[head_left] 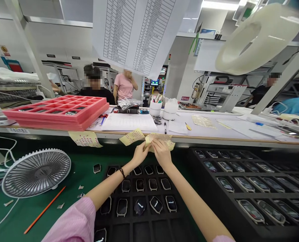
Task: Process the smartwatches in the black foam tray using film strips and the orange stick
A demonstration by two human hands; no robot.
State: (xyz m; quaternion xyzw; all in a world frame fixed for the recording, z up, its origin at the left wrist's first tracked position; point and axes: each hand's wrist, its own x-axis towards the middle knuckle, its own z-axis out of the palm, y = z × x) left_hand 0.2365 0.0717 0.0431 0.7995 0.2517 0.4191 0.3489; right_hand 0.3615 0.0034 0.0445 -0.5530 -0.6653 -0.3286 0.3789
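A yellow sticker sheet [159, 136] with rows of small dark red dots hangs at the front edge of the shelf. My left hand [140, 153] has its fingers closed at the sheet's lower left part. Against its middle, my right hand [161, 154] presses with fingers together; its fingertips partly hide the sheet. Another dotted sheet [132, 137] hangs just left of these, and a third sheet [85, 139] farther left. Below my arms lies a black foam tray [141, 230] holding smartwatch bodies in several compartments, one of them a dark-screened watch [140, 185].
Right of me stands a larger black tray [230, 208] of watches. A grey fan [37, 173], an orange stick [45, 209] and a loose watch [97, 168] are on the green mat. Pink foam trays [55, 116] and papers [129, 121] occupy the shelf. People are beyond it.
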